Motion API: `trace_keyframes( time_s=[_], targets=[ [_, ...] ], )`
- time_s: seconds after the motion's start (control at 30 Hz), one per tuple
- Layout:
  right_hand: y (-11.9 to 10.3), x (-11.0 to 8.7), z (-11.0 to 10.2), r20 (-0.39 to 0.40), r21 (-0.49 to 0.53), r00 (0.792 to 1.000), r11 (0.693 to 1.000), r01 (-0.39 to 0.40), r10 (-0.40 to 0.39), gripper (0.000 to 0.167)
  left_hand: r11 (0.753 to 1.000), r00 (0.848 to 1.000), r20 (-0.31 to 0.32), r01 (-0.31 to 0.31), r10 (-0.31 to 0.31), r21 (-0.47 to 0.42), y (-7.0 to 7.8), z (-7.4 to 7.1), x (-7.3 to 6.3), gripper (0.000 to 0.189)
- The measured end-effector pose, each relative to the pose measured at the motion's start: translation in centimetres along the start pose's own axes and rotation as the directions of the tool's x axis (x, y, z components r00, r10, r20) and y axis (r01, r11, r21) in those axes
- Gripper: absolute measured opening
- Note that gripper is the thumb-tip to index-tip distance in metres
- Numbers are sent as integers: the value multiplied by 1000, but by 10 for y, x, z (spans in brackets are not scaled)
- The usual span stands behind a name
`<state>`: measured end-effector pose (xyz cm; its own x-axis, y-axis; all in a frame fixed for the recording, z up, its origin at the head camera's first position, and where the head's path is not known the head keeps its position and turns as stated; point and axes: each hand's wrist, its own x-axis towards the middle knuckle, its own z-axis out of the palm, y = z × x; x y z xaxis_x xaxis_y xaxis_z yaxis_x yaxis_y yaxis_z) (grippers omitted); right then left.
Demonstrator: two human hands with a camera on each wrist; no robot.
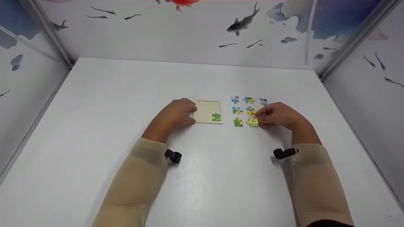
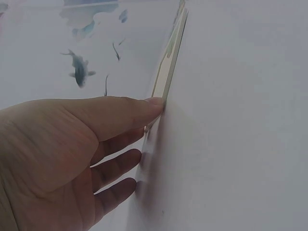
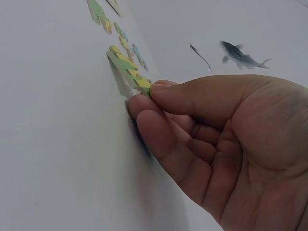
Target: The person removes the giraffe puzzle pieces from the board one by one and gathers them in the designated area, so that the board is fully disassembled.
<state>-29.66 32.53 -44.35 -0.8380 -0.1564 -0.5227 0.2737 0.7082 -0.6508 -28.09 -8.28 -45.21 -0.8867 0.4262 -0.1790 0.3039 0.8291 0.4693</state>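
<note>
At the left side of a square wooden puzzle tray (image 1: 205, 110), my left hand (image 1: 181, 113) touches the edge, thumb by the near corner and fingers farther up. The left wrist view shows the thumb straight against the rim and the other fingers loosely spread. One green puzzle piece (image 1: 216, 117) lies in the tray's near right corner. My right hand (image 1: 277, 116) pinches a yellow-and-green puzzle piece (image 3: 130, 72) between thumb and fingertips. That piece is tilted, its near edge raised in the right wrist view.
Several loose puzzle pieces lie in rows right of the tray, among them a green one (image 1: 238, 122) and a blue one (image 1: 235, 99). The white table (image 1: 202, 176) meets printed panels (image 1: 176, 37) at the back and sides.
</note>
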Motion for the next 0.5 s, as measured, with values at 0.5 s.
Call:
trace_keyframes(
  time_s=[0.5],
  targets=[
    [2, -1, -1, -57, -57, 998, 998, 18, -21, 37, 999, 1000, 5, 27, -27, -33, 0, 0, -1, 51]
  ],
)
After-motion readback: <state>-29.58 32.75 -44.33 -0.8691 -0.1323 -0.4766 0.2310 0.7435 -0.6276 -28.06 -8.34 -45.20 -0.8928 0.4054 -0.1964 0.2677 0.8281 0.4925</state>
